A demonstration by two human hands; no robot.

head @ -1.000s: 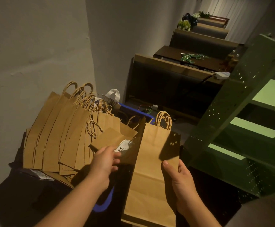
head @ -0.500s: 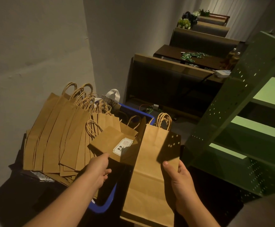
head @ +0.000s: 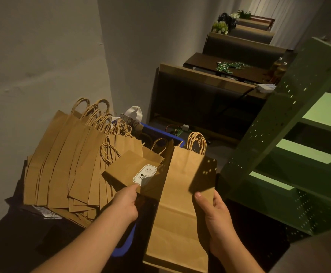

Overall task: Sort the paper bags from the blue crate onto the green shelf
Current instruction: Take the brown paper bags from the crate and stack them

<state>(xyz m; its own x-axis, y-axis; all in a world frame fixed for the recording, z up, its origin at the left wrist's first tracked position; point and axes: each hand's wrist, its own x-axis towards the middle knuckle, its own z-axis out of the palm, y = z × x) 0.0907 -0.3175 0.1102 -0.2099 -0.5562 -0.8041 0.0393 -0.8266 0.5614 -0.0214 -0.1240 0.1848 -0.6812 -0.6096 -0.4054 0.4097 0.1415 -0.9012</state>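
Two grips are working: the right hand is pinching a large kraft bag at its edge, and the left hand is pinching a small price-tagged bag above the blue crate. Advisable: clamping firmly, keeping each bag flat toward the green shelf beyond the right grip.

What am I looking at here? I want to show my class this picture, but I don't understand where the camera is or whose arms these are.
The camera sits on a person's head, looking forward and down, so the two bare arms are the wearer's own. The right hand grips a tall flat brown paper bag with twisted handles. The left hand holds the edge of a smaller brown paper bag with a white 9.9 label. Behind it, a fanned pile of flat brown paper bags lies over a blue plastic crate. The green perforated metal shelf stands on the right; none of its visible boards holds a bag.
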